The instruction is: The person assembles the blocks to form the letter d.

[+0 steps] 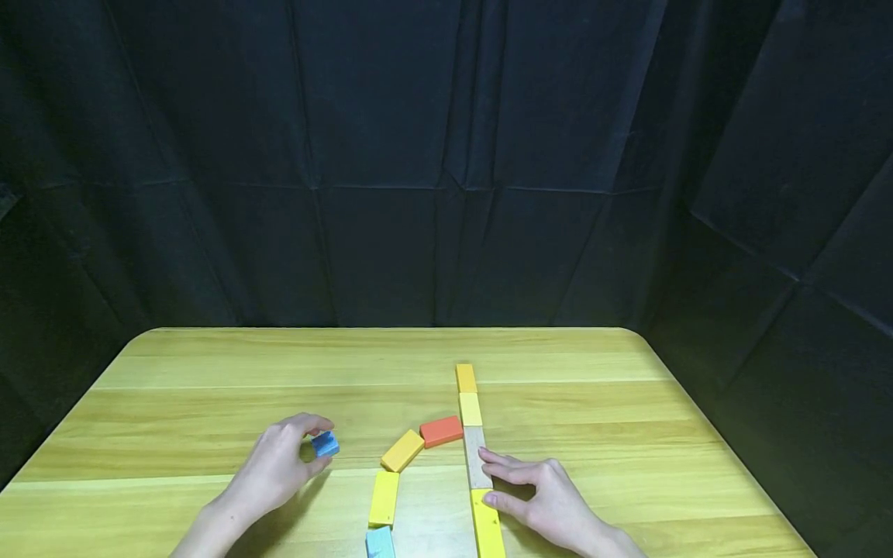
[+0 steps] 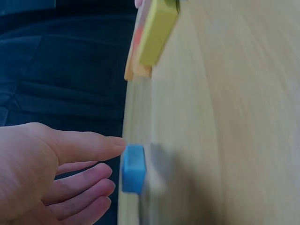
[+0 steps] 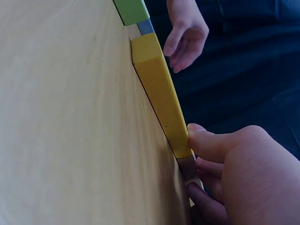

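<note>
At the left of the table my left hand point(image 1: 275, 465) pinches a small blue block point(image 1: 325, 444) between thumb and forefinger. In the left wrist view, the thumb tip meets one end of that block, and the other fingers lie loosely bent. My right hand point(image 1: 544, 496) rests its fingertips along a straight row of blocks. Its fingers are at the grey block point(image 1: 476, 453), and its thumb touches the long yellow block point(image 1: 487, 519). Farther along this row are a pale yellow block point(image 1: 470, 409) and an orange one point(image 1: 466, 378).
A curved line of blocks bends left from the row: red point(image 1: 441, 432), orange point(image 1: 402, 450), yellow point(image 1: 384, 498) and light blue point(image 1: 380, 542). In the right wrist view a green block point(image 3: 131, 11) shows at the top. Dark cloth point(image 1: 391, 170) hangs behind the wooden table point(image 1: 628, 434).
</note>
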`<action>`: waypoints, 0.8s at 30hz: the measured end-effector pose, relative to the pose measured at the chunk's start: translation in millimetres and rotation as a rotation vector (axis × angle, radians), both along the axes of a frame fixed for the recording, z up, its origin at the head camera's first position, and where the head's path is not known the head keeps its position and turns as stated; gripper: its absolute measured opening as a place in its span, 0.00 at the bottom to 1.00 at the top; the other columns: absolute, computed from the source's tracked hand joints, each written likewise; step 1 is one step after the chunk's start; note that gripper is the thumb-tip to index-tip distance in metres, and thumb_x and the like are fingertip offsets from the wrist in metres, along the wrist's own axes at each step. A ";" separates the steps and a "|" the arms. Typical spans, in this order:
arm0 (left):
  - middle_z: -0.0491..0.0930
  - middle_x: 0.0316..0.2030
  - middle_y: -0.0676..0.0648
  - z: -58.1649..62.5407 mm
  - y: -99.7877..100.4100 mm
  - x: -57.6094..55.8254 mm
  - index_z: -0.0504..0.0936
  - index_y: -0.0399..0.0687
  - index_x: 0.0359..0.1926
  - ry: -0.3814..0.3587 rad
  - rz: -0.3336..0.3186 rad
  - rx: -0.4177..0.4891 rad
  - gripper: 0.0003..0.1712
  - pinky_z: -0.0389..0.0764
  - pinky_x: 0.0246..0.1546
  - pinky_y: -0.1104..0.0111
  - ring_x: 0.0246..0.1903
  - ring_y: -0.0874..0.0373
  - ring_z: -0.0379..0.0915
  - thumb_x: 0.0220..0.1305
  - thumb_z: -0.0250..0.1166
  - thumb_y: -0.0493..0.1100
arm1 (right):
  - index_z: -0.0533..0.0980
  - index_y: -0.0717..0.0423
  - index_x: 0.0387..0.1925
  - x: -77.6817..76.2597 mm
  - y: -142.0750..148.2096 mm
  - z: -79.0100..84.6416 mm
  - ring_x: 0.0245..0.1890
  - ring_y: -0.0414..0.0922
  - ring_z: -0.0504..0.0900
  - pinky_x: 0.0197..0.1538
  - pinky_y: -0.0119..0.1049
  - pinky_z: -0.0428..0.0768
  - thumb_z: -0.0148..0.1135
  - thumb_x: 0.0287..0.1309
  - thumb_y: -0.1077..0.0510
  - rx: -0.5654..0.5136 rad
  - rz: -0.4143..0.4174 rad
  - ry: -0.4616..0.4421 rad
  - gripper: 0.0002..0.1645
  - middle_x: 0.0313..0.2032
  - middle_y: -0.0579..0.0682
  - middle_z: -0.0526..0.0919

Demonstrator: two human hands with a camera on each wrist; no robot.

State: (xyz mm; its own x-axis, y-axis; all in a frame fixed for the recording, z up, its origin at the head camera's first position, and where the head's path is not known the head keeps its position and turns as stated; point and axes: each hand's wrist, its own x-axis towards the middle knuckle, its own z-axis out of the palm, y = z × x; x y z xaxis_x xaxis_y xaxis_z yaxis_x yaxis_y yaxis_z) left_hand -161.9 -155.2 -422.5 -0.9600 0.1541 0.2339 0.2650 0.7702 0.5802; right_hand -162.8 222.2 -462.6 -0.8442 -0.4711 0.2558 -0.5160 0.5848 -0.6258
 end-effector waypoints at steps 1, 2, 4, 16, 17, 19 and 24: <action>0.85 0.42 0.46 -1.7 -2.5 -1.4 0.84 0.42 0.46 0.001 0.001 -0.001 0.23 0.85 0.46 0.55 0.43 0.51 0.82 0.47 0.79 0.33 | 0.84 0.51 0.53 0.0 -0.1 0.0 0.59 0.47 0.80 0.62 0.40 0.78 0.68 0.59 0.39 -0.001 0.001 0.001 0.27 0.59 0.37 0.80; 0.86 0.43 0.45 -3.2 -4.6 -2.6 0.84 0.41 0.46 0.001 0.005 0.001 0.23 0.84 0.48 0.53 0.44 0.50 0.82 0.46 0.79 0.33 | 0.84 0.51 0.53 0.0 -0.1 0.0 0.59 0.47 0.80 0.62 0.39 0.78 0.68 0.59 0.39 -0.002 0.002 0.003 0.27 0.59 0.37 0.80; 0.86 0.43 0.45 -6.0 -7.7 -4.3 0.85 0.41 0.46 -0.011 0.017 0.013 0.22 0.84 0.49 0.53 0.44 0.49 0.83 0.47 0.79 0.33 | 0.84 0.52 0.52 0.2 -0.2 0.1 0.59 0.47 0.80 0.62 0.39 0.78 0.68 0.59 0.39 -0.005 0.004 0.008 0.27 0.59 0.37 0.81; 0.87 0.39 0.48 -9.9 -12.3 -7.8 0.85 0.41 0.43 -0.070 0.020 0.093 0.19 0.85 0.45 0.59 0.39 0.55 0.83 0.48 0.77 0.31 | 0.84 0.52 0.52 0.6 -0.6 0.0 0.58 0.47 0.81 0.61 0.39 0.79 0.68 0.59 0.40 -0.003 0.007 0.018 0.26 0.59 0.38 0.81; 0.87 0.39 0.48 -10.0 -12.5 -8.0 0.85 0.41 0.44 -0.072 0.020 0.095 0.19 0.85 0.45 0.59 0.39 0.55 0.83 0.48 0.77 0.32 | 0.84 0.52 0.52 0.6 -0.6 0.1 0.58 0.47 0.81 0.61 0.40 0.79 0.68 0.59 0.40 -0.002 0.007 0.018 0.26 0.59 0.38 0.81; 0.87 0.39 0.48 -10.4 -12.9 -8.5 0.85 0.41 0.44 -0.079 0.020 0.097 0.19 0.85 0.45 0.59 0.39 0.55 0.83 0.48 0.77 0.32 | 0.84 0.52 0.52 0.7 -0.8 0.3 0.59 0.47 0.80 0.61 0.40 0.79 0.68 0.59 0.40 -0.001 0.007 0.018 0.26 0.59 0.38 0.81; 0.87 0.39 0.48 -11.2 -12.7 -9.0 0.85 0.40 0.45 -0.092 0.036 0.094 0.20 0.85 0.44 0.60 0.39 0.55 0.82 0.49 0.77 0.34 | 0.84 0.52 0.52 1.0 -0.7 0.7 0.59 0.47 0.80 0.61 0.41 0.79 0.68 0.59 0.41 0.000 0.007 0.019 0.26 0.59 0.38 0.81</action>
State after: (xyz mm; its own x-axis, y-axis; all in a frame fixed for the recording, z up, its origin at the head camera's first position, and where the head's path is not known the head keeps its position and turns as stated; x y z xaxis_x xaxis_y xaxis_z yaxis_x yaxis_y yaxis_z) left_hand -171.0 -168.0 -433.7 -0.9825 0.1010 0.1564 0.1807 0.7195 0.6706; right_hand -161.8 221.5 -462.0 -0.8358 -0.4768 0.2720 -0.5320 0.5813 -0.6157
